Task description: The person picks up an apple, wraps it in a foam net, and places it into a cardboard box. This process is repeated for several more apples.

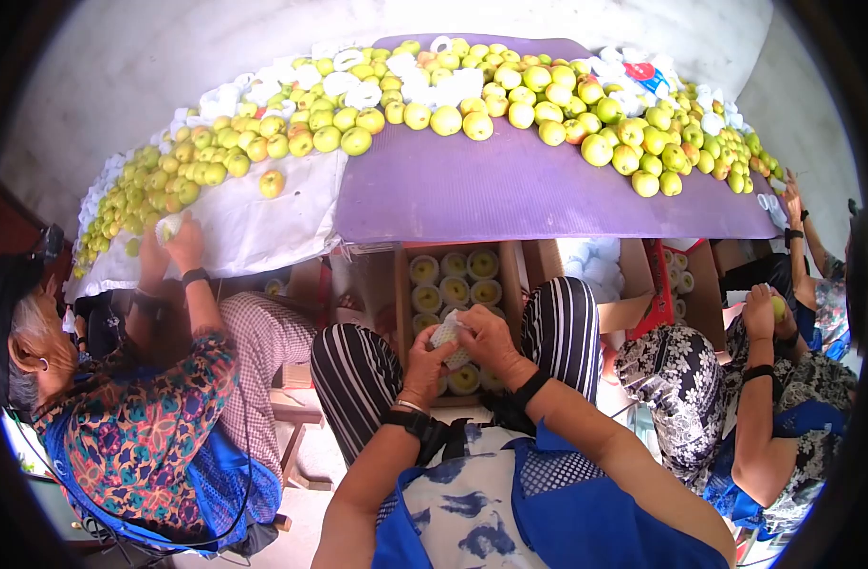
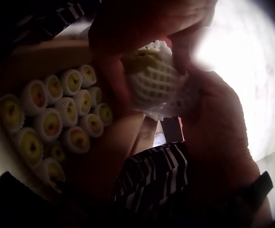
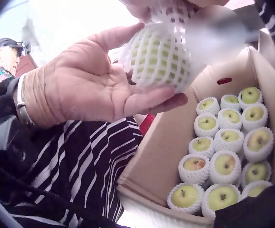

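A green apple in a white foam net is between both hands, above the wearer's lap. My left hand holds it from below, thumb on one side and fingers bent under it in the right wrist view. My right hand pinches the loose upper end of the foam net. Dark green skin shows through the mesh. Below, between the knees, a cardboard box holds rows of apples in foam nets, stems up.
Loose apples and white foam nets heap along a purple-covered table. Another open box of white foam stands at right. People sit close on both sides; the left one handles an apple.
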Demonstrator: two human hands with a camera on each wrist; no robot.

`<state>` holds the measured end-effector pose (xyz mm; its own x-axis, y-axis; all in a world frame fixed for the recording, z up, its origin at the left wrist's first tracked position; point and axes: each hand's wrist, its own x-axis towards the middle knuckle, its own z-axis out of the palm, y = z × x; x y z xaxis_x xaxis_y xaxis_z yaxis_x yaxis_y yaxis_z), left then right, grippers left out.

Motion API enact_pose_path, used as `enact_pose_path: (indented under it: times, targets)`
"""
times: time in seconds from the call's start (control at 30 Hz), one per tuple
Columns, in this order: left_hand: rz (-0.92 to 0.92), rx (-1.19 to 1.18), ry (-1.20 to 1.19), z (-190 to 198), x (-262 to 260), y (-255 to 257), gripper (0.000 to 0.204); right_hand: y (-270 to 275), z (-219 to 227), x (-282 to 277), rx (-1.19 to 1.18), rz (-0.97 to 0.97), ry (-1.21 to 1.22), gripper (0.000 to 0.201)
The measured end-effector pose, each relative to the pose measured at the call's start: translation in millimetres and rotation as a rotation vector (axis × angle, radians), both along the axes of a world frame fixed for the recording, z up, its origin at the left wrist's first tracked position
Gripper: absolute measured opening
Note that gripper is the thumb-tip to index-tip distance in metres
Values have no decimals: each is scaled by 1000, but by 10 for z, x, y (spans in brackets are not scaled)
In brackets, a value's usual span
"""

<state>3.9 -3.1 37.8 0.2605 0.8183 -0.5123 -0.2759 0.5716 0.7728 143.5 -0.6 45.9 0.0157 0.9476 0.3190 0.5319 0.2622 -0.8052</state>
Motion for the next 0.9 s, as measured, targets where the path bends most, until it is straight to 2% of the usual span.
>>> enact_pose_path:
  times: [0.03, 0.1, 0.27, 0.33, 0.4, 0.47, 0.53, 0.63, 0.7, 0.77, 0.9]
  targets:
    - [31, -1, 11, -10, -5, 1, 43, -8, 19, -18, 1, 3, 0, 22]
    - [60, -32, 5, -53, -29, 6, 42, -42, 42, -57, 34, 172, -73, 22]
    - [181, -143, -93, -44, -44, 7, 41, -90, 69, -134, 136, 198, -130, 25]
    - [249, -152, -285, -35, -37, 17, 40, -87, 94, -138, 153, 198, -132, 26]
    - [228, -122, -356, -65, -48, 34, 39, -77, 123, -133, 274, 171, -207, 25]
    - [206, -95, -425, -108, -69, 58, 38, -76, 147, -128, 276, 183, -235, 25]
    - [101, -8, -730, -114, -80, 75, 45, -67, 137, -125, 277, 195, -262, 25]
    - [116, -17, -676, -43, -63, 49, 36, -54, 102, -129, 289, 195, -263, 23]
    - [136, 13, -643, -106, -57, 48, 37, -66, 142, -144, 343, 258, -347, 21]
    - [155, 45, -610, -155, -58, 54, 39, -93, 230, -147, 355, 259, -303, 20]
    - [245, -27, -763, -48, -64, 64, 44, -126, 302, -144, 375, 302, -171, 15]
